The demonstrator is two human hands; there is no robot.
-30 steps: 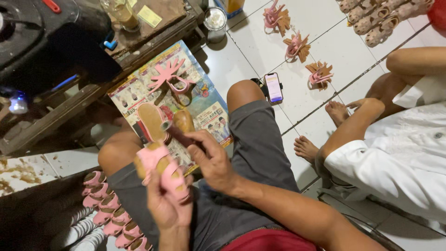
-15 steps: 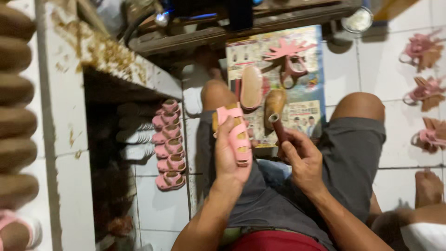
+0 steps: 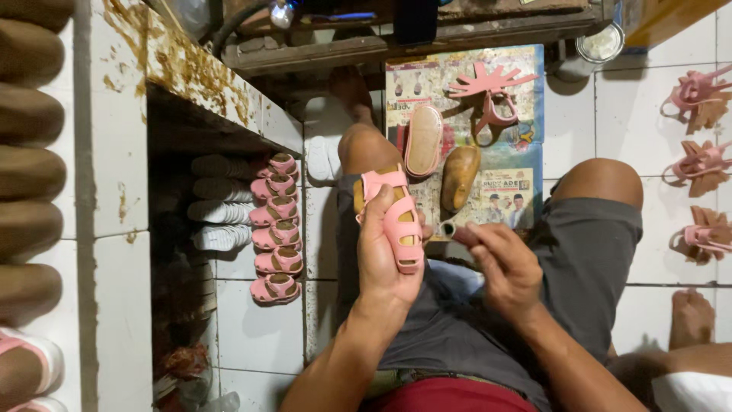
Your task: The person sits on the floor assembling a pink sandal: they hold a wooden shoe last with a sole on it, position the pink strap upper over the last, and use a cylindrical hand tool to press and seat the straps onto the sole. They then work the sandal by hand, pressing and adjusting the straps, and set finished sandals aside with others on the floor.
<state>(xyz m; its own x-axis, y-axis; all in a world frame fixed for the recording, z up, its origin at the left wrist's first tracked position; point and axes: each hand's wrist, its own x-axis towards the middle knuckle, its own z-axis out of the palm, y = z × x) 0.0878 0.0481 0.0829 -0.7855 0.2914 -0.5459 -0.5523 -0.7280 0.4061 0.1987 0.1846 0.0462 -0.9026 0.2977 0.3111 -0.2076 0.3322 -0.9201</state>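
Clearly the left hand [image 3: 385,252] is clamped around a pink sandal [image 3: 393,217] with straps already on, the right hand [image 3: 503,263] beside it pinches a small tool [image 3: 450,229], while loose soles [image 3: 442,160] beyond the fingertips wait unfinished.

sandal [image 3: 396,217] above lap, sole [image 3: 424,140] on poster [image 3: 465,114] beyond

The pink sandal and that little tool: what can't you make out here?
- Head view: the sandal sole is hidden by the left hand gripping it.
- The tool body is covered by the right hand; only its tip shows.
- The sandal row under the shelf runs into shadow.
- A person's foot is cut off at the right edge.
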